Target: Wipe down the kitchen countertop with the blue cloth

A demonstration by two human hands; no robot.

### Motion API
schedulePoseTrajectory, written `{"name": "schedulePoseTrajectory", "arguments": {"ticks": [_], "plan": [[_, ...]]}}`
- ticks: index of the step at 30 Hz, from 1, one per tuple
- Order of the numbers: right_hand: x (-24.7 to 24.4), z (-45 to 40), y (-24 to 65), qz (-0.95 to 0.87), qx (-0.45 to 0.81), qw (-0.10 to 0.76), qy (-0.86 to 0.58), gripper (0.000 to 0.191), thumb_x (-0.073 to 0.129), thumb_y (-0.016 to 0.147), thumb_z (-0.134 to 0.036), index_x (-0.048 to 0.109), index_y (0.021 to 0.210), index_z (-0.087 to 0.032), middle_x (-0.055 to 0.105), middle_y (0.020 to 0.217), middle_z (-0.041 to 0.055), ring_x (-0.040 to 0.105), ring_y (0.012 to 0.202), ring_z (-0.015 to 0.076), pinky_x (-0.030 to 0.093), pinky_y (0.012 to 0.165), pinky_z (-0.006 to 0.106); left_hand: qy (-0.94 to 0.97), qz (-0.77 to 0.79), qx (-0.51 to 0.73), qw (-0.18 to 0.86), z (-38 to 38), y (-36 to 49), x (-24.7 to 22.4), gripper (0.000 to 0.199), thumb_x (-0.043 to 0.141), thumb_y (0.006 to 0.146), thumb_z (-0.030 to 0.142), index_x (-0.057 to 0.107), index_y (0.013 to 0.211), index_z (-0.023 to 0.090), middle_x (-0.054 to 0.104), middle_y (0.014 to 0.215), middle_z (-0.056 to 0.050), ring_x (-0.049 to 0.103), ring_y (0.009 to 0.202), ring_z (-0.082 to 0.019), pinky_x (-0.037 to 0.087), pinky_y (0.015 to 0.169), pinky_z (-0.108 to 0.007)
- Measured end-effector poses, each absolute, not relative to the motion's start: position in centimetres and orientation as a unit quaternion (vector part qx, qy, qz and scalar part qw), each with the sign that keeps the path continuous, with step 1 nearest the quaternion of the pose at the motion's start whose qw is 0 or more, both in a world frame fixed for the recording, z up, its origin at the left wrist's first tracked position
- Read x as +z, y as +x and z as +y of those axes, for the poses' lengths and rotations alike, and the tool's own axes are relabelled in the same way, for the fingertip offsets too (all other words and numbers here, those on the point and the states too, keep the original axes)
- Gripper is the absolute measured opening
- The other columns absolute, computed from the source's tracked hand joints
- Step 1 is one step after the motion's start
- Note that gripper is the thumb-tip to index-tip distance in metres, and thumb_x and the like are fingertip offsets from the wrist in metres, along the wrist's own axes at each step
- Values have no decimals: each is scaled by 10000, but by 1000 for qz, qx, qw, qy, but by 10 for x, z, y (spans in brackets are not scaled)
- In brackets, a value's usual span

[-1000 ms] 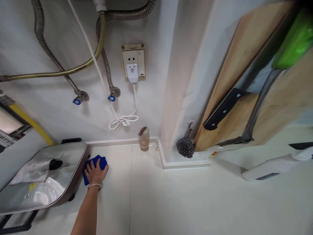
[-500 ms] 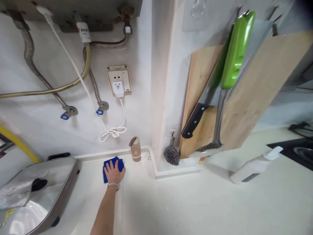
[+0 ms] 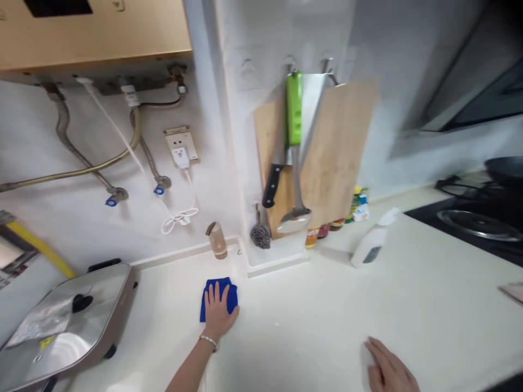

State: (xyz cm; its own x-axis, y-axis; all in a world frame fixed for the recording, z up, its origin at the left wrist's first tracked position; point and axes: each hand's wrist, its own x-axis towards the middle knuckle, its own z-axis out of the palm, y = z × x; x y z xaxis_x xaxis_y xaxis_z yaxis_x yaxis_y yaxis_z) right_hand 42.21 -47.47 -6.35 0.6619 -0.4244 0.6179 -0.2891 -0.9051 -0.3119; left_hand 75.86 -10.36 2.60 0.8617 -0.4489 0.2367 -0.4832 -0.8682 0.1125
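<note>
My left hand [image 3: 218,313] lies flat on a folded blue cloth [image 3: 232,294], palm down with the fingers spread, pressing it to the white countertop [image 3: 294,326]. A bracelet circles that wrist. At the lower right my right hand [image 3: 390,367] rests at the counter with nothing visible in it, its fingers extended and loosely together. Behind the cloth, by the wall, stands a small translucent brownish bottle [image 3: 217,241]. A white spray bottle [image 3: 370,245] stands upright farther right, beyond my right hand.
An electric pan [image 3: 118,294] with a glass lid sits at left. A cutting board [image 3: 335,158], black-handled knife [image 3: 272,186], green-handled ladle [image 3: 294,109] and steel-wool scrubber [image 3: 260,236] hang on the wall pillar. A black stove [image 3: 461,218] is at right. Pipes and a plugged-in cord run above.
My left hand has slid the blue cloth to the right and toward me, away from the wall. My right hand has come into view. The camera has turned right and up.
</note>
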Motion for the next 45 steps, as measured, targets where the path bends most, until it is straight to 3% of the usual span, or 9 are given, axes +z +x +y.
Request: {"name": "schedulePoseTrajectory", "arguments": {"ticks": [7, 15, 19, 23, 25, 28, 34, 45], "plan": [[-49, -460, 429, 215, -360, 66, -906, 412, 421, 909, -227, 516, 1309, -197, 611, 1348, 117, 596, 1194, 276, 524, 990, 485, 909, -384, 75, 143, -179, 677, 13, 797, 662, 786, 467, 425, 1516, 251, 289, 1655, -142, 184, 1525, -438, 195, 1209, -661], [-39, -459, 431, 238, -363, 104, -895, 401, 380, 899, -169, 567, 1254, -178, 621, 1329, 113, 554, 1249, 245, 474, 1064, 481, 819, -532, -54, 206, -261, 573, 18, 926, 701, 761, 547, 325, 1561, 271, 76, 1697, -138, 42, 1544, -448, 88, 1219, -719], [-34, -448, 436, 251, -377, 98, -886, 486, 334, 913, -185, 492, 1372, -150, 608, 1336, 142, 540, 1272, 258, 494, 1046, 509, 768, -584, -89, 248, -264, 558, 24, 870, 623, 826, 599, 299, 1567, 278, 127, 1695, -123, 79, 1555, -386, 147, 1235, -672], [-16, -400, 455, 209, -343, 95, -911, 608, 386, 936, -246, 303, 1537, -213, 430, 1543, 108, 345, 1453, 280, 380, 1166, 555, 810, -500, -41, 303, -230, 592, 22, 627, 423, 973, 474, 356, 1542, 220, 283, 1659, -126, 196, 1549, -289, 275, 1236, -568], [-7, -371, 468, 182, -292, 84, -935, 652, 430, 927, -265, 266, 1558, -260, 315, 1615, 86, 242, 1500, 322, 306, 1193, 615, 852, -427, 24, 302, -203, 618, 15, 566, 363, 995, 412, 418, 1505, 175, 354, 1626, -149, 209, 1545, -291, 262, 1235, -584], [0, -347, 480, 154, -236, 70, -957, 691, 481, 907, -277, 258, 1560, -298, 222, 1650, 100, 206, 1504, 380, 275, 1173, 681, 898, -347, 95, 252, -163, 655, 2, 572, 389, 972, 424, 494, 1450, 127, 382, 1600, -196, 191, 1542, -349, 241, 1216, -634], [4, -377, 457, 118, -168, 67, -976, 668, 482, 928, -356, 241, 1551, -372, 200, 1658, 46, 197, 1514, 342, 294, 1187, 631, 935, -272, 158, 165, -134, 687, -20, 611, 357, 968, 475, 513, 1445, 126, 376, 1587, -240, 197, 1531, -398, 237, 1188, -656], [-28, -501, 405, 261, -187, -40, -946, 565, 389, 965, -411, 347, 1524, -334, 328, 1615, 36, 268, 1491, 315, 332, 1173, 573, 915, -303, 224, 147, -134, 683, -25, 589, 363, 972, 426, 533, 1421, 85, 381, 1569, -272, 234, 1518, -401, 277, 1168, -653]]}}
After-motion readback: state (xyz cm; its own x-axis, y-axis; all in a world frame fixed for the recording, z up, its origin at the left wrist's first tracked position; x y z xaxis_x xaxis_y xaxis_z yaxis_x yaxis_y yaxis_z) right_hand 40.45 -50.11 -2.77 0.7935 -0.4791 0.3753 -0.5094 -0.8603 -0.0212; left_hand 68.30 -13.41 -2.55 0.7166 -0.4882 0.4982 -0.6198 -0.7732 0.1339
